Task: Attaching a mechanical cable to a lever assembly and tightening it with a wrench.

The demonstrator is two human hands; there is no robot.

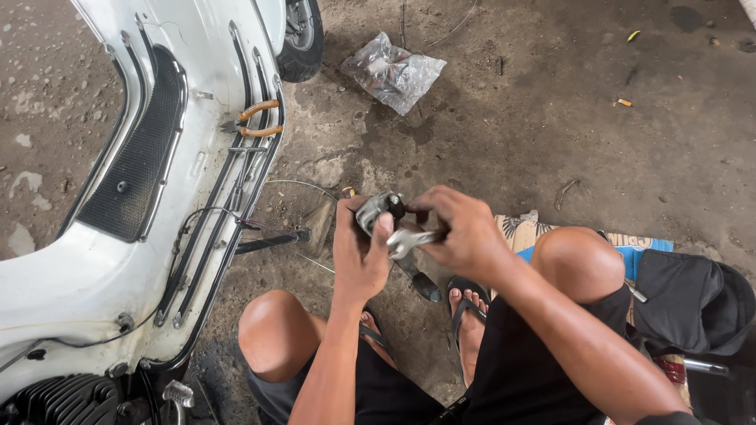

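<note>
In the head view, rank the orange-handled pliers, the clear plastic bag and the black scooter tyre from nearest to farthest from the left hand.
1. Orange-handled pliers, on the white scooter footboard, up-left of the left hand.
2. Clear plastic bag, on the floor above.
3. Black scooter tyre, at the top edge.

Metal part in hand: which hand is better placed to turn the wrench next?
Right. The right hand already grips the wrench at the metal part; the left hand only steadies that part.

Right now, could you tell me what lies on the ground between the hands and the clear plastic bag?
In the head view, only bare stained concrete lies between the hands and the plastic bag.
</note>
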